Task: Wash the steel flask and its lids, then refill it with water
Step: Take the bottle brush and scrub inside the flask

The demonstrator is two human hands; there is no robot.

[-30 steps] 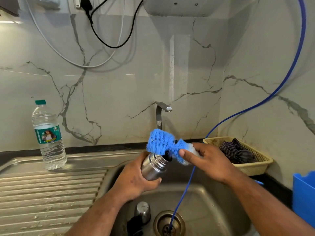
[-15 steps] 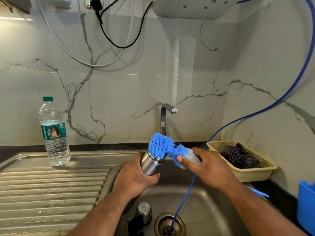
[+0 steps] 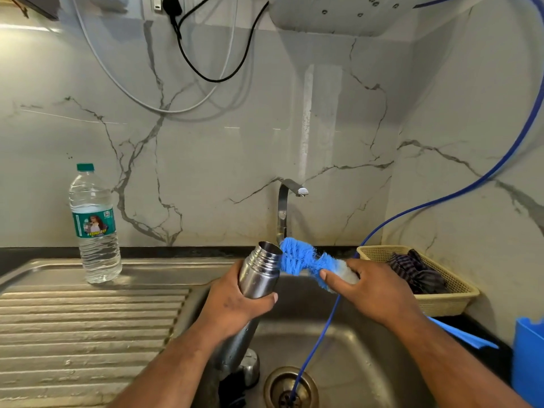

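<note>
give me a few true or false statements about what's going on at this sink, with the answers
1. The left hand holds the steel flask over the sink. True.
2. The bottle brush is pushed deep inside the flask. False: its blue bristles sit outside, beside the open mouth.
3. Water is running from the tap. False: no stream shows at the spout.
4. The plastic water bottle stands upright on the drainboard, cap on. True.
5. The basket on the right holds dark striped cloth. True.
6. The blue hose ends in the basket. False: it runs down into the sink drain.
</note>
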